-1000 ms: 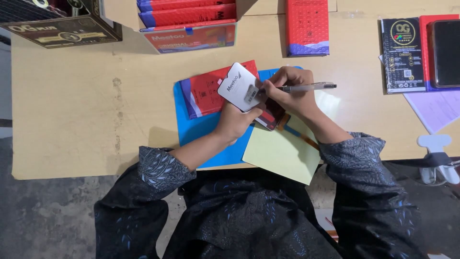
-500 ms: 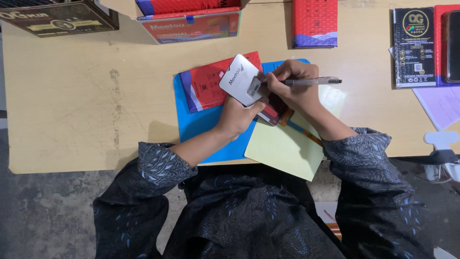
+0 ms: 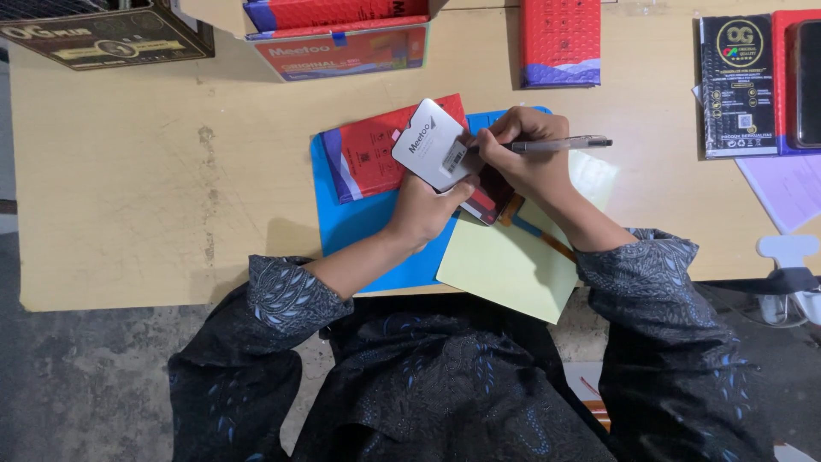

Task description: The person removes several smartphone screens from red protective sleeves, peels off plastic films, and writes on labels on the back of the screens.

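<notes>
The left hand [image 3: 421,212] curls closed around the lower edge of a small white box [image 3: 432,144], tilting it above the blue mat [image 3: 359,227]. Beside it, the right hand [image 3: 523,154] grips a grey pen [image 3: 560,144], fingers closed, its tip at the box's barcode label. Under the box lies a flat red package [image 3: 369,152]. A yellow sheet [image 3: 509,265] overlaps the mat. Farther right, a black packet [image 3: 738,85] rests on the table [image 3: 128,171].

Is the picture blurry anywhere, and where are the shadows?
Head view: mostly sharp; the white box in the left hand is crisp, as is the pen in the right hand. A soft shadow lies left of the left forearm on the blue mat. No strong glare on the wooden table.
</notes>
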